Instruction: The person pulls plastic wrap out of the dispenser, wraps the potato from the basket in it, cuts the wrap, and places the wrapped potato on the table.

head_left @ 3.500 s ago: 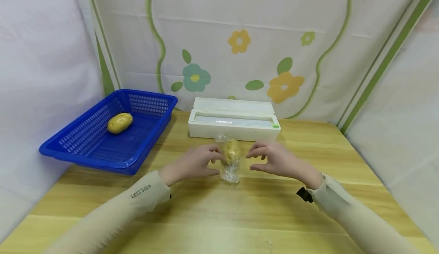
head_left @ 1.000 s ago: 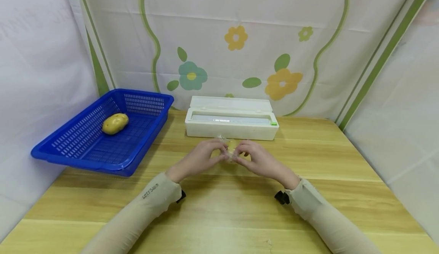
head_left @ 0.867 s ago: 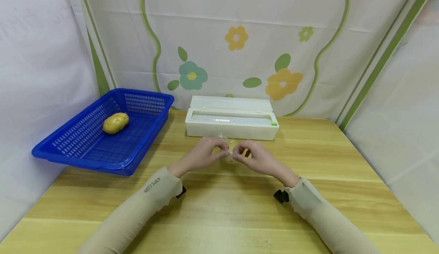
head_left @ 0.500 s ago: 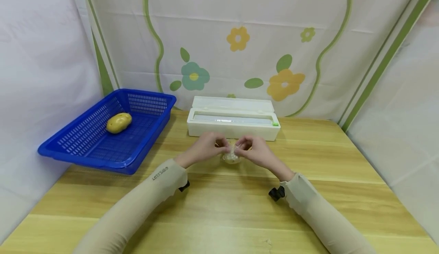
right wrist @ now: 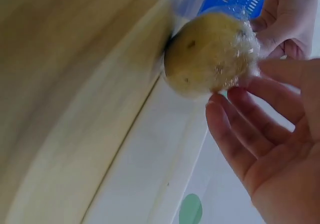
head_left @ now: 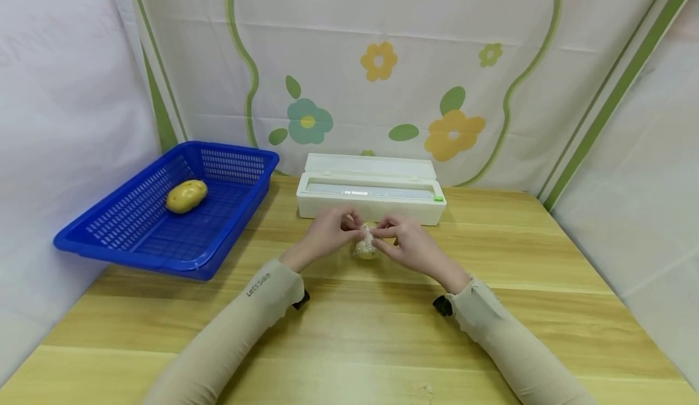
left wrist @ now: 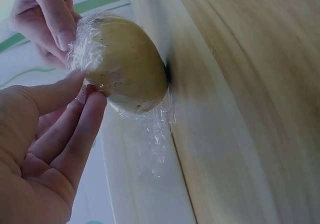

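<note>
Head view, two hands [head_left: 326,236] [head_left: 411,246], two potatoes [head_left: 366,252] [head_left: 187,197]

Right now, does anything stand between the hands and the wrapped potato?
Only the film, bunched on top of the potato, where the left hand and right hand pinch it. Nothing else visible stands between them; the white box sits just beyond the potato, out of the way.

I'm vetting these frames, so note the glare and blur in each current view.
Head view: fairly sharp, with white glare in the open box and a pale sheen on the table; left wrist view: dim and bluish, plastic film glinting on the potato; right wrist view: also dim, the table's grain blurred.
</note>
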`<state>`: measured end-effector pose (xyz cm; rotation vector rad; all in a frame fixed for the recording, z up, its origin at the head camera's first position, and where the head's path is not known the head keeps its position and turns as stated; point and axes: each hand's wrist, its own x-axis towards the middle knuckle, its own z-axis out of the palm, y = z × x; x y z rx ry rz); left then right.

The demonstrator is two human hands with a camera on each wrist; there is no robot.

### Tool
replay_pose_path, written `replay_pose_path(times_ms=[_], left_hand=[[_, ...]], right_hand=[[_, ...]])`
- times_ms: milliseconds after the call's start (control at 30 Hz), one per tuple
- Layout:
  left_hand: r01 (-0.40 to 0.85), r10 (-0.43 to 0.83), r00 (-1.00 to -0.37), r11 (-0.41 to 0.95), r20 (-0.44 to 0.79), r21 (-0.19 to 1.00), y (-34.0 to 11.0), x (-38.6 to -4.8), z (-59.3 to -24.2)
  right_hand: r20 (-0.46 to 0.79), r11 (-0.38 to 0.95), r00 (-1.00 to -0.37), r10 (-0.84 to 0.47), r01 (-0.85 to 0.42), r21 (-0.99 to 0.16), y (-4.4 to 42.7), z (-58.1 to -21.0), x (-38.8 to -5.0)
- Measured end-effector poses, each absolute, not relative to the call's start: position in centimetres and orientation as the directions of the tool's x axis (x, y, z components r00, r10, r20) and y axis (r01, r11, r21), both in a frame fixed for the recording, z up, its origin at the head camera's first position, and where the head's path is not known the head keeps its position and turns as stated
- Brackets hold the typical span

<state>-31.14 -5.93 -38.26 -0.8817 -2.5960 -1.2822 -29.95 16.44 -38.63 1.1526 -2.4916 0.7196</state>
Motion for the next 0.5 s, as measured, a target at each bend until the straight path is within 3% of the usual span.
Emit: replay_pose_path(times_ms=[267,500], left_hand=[[0.581,0.467,-0.808,0.531,0.359,0.617,-5.4,-30.5,-38.7],[0.659,0.604,-0.742,0.579,0.290,0.480,-5.1,-30.4,-38.3]], right_hand=[[0.414,0.513,-0.584,-0.698,-0.811,-0.279,17.2,-38.1,-30.1],[0.363,0.503,-0.561,-0.744,-0.828,-0.249,17.8,-37.7,-30.5]])
